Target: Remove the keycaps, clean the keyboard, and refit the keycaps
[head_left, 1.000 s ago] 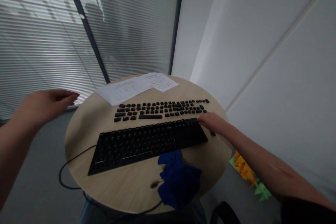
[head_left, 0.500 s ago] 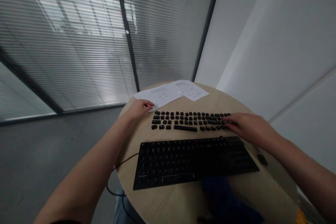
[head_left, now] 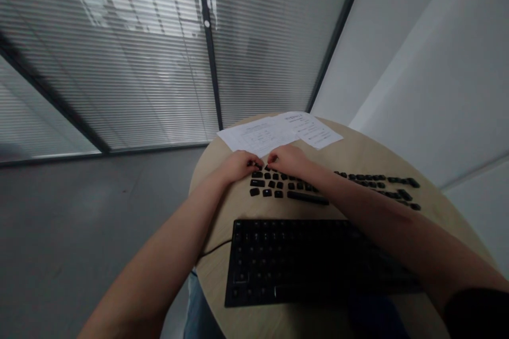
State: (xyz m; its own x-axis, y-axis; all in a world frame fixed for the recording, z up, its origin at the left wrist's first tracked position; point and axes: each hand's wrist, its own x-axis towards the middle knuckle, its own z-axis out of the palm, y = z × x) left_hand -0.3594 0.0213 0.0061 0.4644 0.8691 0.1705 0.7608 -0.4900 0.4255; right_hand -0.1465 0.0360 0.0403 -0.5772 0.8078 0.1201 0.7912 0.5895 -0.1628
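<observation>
Loose black keycaps lie in rows on a round wooden table, with a long spacebar cap in the lowest row. At the upper left end of the rows, my left hand has its fingers curled around a keycap. Close beside it, my right hand reaches across the rows with finger and thumb closed on another keycap. My right forearm hides part of the rows. Nearer to me lies a black keyboard, its right part in dark shadow and partly under my right arm.
Printed paper sheets lie at the table's far edge. A cable runs from the keyboard over the left edge. Something dark blue sits at the near edge. Glass panels with blinds and a white wall stand behind.
My right hand has moved from the right end of the keycap rows to the upper left end. My left hand has come down off the paper onto the keycaps. The view has shifted.
</observation>
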